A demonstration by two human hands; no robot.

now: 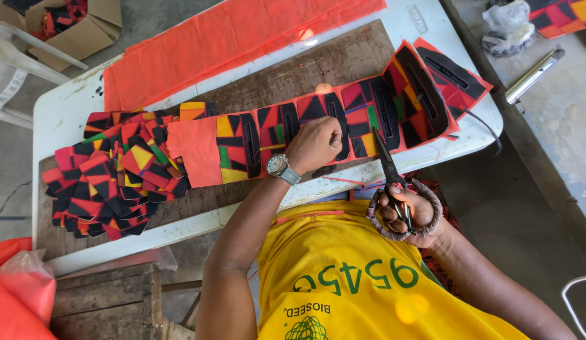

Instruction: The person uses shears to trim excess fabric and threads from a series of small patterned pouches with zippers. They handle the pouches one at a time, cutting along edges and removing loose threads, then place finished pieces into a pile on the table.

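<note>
A long strip of orange fabric pieced with black, red, yellow and green patches (pixel 318 123) is laid across a dark, worn wooden board (pixel 343 60) on a white plastic table (pixel 60 116), with its right end reaching the table's near-right corner. The strip is pressed down by the left hand (pixel 315 143), which is closed into a loose fist near the strip's lower edge; whether a fold of cloth is pinched inside the fist cannot be told. A pair of large scissors with cord-wrapped handle loops (pixel 397 195) is held in the right hand (pixel 409 214), fingers passed through the loops; the blades appear nearly closed, with the tips lying on the strip just beside the left hand. The main hazard is judged to be this closeness: if the blades are opened and advanced while the fist stays put, the knuckles could be nicked. A crooked cut is also possible, since the strip is held at one point only and the free right end (which overhangs slightly) could shift or drag. A heap of cut patchwork squares in red, black and yellow (pixel 113 176) lies at the strip's left end, touching it; squares could be swept off the board if the strip is pulled. Plain orange cloth (pixel 230 38) lies behind, well apart from the blades.
</note>
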